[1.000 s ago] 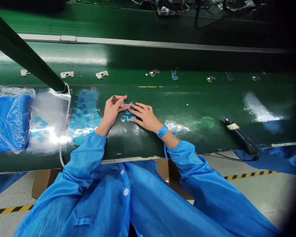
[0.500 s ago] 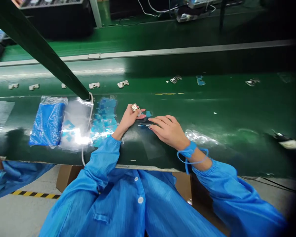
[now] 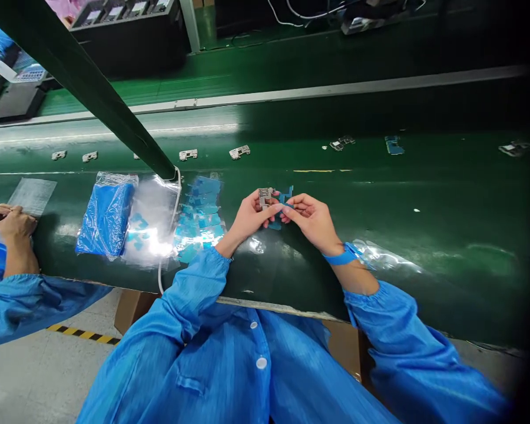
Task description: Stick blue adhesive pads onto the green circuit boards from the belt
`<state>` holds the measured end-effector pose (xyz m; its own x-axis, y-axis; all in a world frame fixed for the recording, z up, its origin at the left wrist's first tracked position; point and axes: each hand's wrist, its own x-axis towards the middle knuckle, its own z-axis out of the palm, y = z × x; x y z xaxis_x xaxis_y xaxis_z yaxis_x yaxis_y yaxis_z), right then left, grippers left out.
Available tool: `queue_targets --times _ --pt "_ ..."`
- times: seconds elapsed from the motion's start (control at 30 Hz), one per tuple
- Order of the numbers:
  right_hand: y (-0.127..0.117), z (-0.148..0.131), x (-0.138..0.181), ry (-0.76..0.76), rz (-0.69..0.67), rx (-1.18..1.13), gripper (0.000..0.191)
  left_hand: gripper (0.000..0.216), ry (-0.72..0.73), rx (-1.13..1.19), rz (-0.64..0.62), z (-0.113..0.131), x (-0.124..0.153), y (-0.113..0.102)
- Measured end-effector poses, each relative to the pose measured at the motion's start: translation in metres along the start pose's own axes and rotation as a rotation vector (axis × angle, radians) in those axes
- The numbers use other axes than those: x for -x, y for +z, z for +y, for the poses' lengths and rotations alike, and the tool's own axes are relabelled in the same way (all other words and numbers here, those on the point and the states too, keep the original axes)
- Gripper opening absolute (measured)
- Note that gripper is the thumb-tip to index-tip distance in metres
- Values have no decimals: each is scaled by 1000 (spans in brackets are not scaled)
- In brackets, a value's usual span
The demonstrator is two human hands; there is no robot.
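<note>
My left hand (image 3: pixel 252 217) holds a small silvery circuit board part (image 3: pixel 264 195) with its fingers closed round it. My right hand (image 3: pixel 311 219) pinches a cut piece of blue film (image 3: pixel 286 193) right beside that part, and the fingertips of both hands meet there. Where the film and the part touch is hidden by my fingers. To the left of my left hand lies a sheet of blue film pieces (image 3: pixel 202 219) on the green surface. A blue band with a cord circles my right wrist.
A plastic-wrapped blue pack (image 3: pixel 106 218) and a clear sheet (image 3: pixel 148 206) lie to the left, near a slanted green post (image 3: pixel 115 123) and a white cable. Several board parts (image 3: pixel 239 152) sit in a row behind. A co-worker's hands (image 3: pixel 15 227) work at far left.
My right hand has lifted a blue film piece from the surface and brought it to the part in my left hand. The view has shifted left, and the co-worker's hands now show.
</note>
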<state>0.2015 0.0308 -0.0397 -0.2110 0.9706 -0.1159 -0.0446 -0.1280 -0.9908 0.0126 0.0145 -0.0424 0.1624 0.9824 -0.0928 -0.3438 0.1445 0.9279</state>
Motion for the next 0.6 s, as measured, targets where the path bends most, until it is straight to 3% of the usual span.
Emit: queue_targets --times 0.13,0.33,0.6 --pt "-9 2 6 -26 -7 100 64 83 8 -49 42 -4 -1 2" --pt "-24 9 7 -161 141 339 33 83 20 -87 47 1 0 0" --pt "-30 5 9 -429 104 610 27 84 8 -146 8 -2 -1 -4"
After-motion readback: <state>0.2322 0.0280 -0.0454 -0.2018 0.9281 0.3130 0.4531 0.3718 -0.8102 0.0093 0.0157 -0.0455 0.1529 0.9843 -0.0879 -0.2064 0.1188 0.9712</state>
